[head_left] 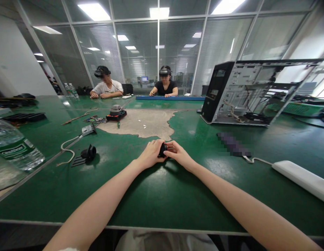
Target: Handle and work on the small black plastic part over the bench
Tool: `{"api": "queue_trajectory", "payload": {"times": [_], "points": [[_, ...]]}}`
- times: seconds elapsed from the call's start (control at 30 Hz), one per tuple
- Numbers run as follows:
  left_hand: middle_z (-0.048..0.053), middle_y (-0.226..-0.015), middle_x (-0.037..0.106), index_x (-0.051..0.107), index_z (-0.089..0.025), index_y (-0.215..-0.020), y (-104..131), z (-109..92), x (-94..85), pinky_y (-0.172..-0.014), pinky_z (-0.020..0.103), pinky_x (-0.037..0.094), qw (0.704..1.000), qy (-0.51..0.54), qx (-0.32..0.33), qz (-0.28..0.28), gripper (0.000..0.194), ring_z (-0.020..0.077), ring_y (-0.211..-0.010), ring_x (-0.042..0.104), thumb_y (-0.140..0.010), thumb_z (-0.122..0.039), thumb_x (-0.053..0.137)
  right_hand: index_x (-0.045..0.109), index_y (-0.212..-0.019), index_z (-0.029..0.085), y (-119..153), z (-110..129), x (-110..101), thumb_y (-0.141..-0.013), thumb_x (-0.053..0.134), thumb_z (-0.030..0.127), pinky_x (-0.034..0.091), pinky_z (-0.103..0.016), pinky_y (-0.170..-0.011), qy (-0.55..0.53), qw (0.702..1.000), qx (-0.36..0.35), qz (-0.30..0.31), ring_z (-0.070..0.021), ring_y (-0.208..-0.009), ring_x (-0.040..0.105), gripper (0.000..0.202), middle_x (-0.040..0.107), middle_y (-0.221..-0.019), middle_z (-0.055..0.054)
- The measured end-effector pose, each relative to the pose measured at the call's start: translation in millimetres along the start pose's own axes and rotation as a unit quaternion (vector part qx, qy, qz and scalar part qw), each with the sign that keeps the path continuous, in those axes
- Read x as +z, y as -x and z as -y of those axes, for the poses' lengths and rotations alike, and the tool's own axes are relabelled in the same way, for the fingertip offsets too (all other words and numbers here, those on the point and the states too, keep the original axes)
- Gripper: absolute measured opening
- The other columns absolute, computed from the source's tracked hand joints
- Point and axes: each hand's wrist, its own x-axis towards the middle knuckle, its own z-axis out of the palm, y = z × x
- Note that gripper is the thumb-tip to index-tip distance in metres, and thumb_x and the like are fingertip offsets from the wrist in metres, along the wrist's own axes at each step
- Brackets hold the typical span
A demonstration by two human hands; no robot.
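Observation:
A small black part [162, 150] is held between my two hands, just above the green tabletop. My left hand [151, 152] is closed around its left side, with the thumb underneath. From the right, the fingertips of my right hand [177, 153] pinch the same part. Much of it is covered by my fingers, so its exact kind does not show. To the left lies a black round plastic piece [88, 152] with slotted strips beside it. A metal bracket [88, 129] with a pale cable sits beyond that piece.
An opened computer case [237, 94] stands at the right. In front of it are a blurred phone-like object [232, 143] and a white power strip [300, 177]. A water bottle [14, 146] is at left; a cooling fan [116, 112] stands farther back. Two people sit opposite.

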Motion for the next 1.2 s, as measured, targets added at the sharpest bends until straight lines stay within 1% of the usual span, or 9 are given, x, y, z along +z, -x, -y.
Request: {"api": "queue_trajectory", "payload": {"times": [0.1,0.23,0.37,0.57,0.67,0.77,0.87,1.0,1.2], "points": [[0.007,-0.104,0.048,0.034,-0.018,-0.111,0.0,0.7,0.6,-0.079,0.036,0.036,1.0,0.002,-0.002,0.005,0.056,0.0231,-0.092,0.046,-0.063,-0.026,0.062,0.048,-0.084,0.021,1.6,0.7,-0.1,-0.061,0.066,0.025,0.045,-0.03,-0.075,-0.01,0.999,-0.032,0.01,-0.0148,-0.087,0.054,0.03,0.054,-0.092,0.0],[0.008,-0.104,0.047,0.034,-0.017,-0.111,-1.0,1.0,3.5,-0.077,0.036,0.036,1.0,-0.006,-0.008,0.002,0.054,0.023,-0.09,0.046,-0.066,-0.031,0.06,0.048,-0.084,0.022,1.2,-1.4,1.2,-0.066,0.062,0.028,0.047,-0.028,-0.065,-0.037,0.999,-0.01,-0.003,-0.0127,-0.074,0.056,0.024,0.053,-0.086,0.001],[0.008,-0.104,0.047,0.034,-0.016,-0.111,-1.4,0.2,4.1,-0.077,0.036,0.036,1.0,-0.022,-0.004,0.005,0.054,0.0234,-0.09,0.046,-0.066,-0.033,0.06,0.05,-0.091,0.021,-1.6,-5.7,0.2,-0.066,0.062,0.027,0.047,-0.03,-0.068,-0.016,1.0,0.008,-0.02,-0.0128,-0.076,0.056,0.029,0.054,-0.089,-0.001],[0.007,-0.103,0.048,0.034,-0.017,-0.111,-0.8,-0.5,1.9,-0.075,0.035,0.036,0.999,-0.032,-0.016,0.019,0.056,0.0232,-0.088,0.046,-0.063,-0.028,0.062,0.049,-0.086,0.021,1.0,0.9,-2.7,-0.06,0.066,0.022,0.045,-0.031,-0.076,-0.013,0.999,-0.014,0.026,-0.0133,-0.082,0.055,0.031,0.056,-0.088,0.0],[0.007,-0.104,0.048,0.034,-0.017,-0.111,-1.0,0.2,2.8,-0.076,0.035,0.036,0.999,-0.028,-0.015,0.011,0.056,0.0232,-0.088,0.046,-0.064,-0.031,0.061,0.048,-0.085,0.022,1.7,2.3,-1.3,-0.065,0.063,0.025,0.046,-0.029,-0.07,-0.031,0.999,-0.014,0.024,-0.012,-0.076,0.056,0.025,0.056,-0.088,0.001],[0.007,-0.104,0.048,0.034,-0.018,-0.111,-1.6,1.0,3.8,-0.076,0.035,0.036,1.0,-0.02,-0.017,0.006,0.055,0.0232,-0.088,0.047,-0.066,-0.033,0.06,0.048,-0.092,0.023,-0.1,-0.6,0.2,-0.068,0.06,0.028,0.047,-0.03,-0.067,-0.024,1.0,0.01,-0.001,-0.0112,-0.07,0.056,0.027,0.056,-0.086,0.0],[0.008,-0.104,0.048,0.034,-0.018,-0.112,-1.8,1.2,3.4,-0.077,0.036,0.036,1.0,-0.015,-0.018,0.007,0.056,0.0238,-0.09,0.047,-0.065,-0.033,0.061,0.049,-0.096,0.021,-1.8,-3.2,-0.6,-0.068,0.06,0.026,0.046,-0.032,-0.073,-0.002,1.0,0.02,-0.009,-0.0134,-0.078,0.056,0.03,0.056,-0.09,-0.002],[0.007,-0.103,0.049,0.034,-0.018,-0.111,-1.4,0.9,1.1,-0.076,0.036,0.037,1.0,-0.015,-0.019,0.013,0.058,0.0237,-0.09,0.047,-0.062,-0.028,0.063,0.05,-0.09,0.021,-0.6,-1.5,-3.9,-0.063,0.065,0.02,0.044,-0.032,-0.08,-0.011,0.999,-0.023,0.03,-0.0158,-0.092,0.054,0.031,0.054,-0.097,-0.001],[0.007,-0.102,0.049,0.035,-0.018,-0.11,-1.8,-0.5,0.5,-0.076,0.036,0.037,1.0,-0.012,-0.023,0.009,0.054,0.0237,-0.089,0.047,-0.064,-0.031,0.061,0.051,-0.088,0.021,3.2,5.6,-3.5,-0.063,0.063,0.017,0.046,-0.032,-0.076,-0.039,0.999,-0.007,0.019,-0.0158,-0.09,0.055,0.029,0.055,-0.097,-0.001]]}}
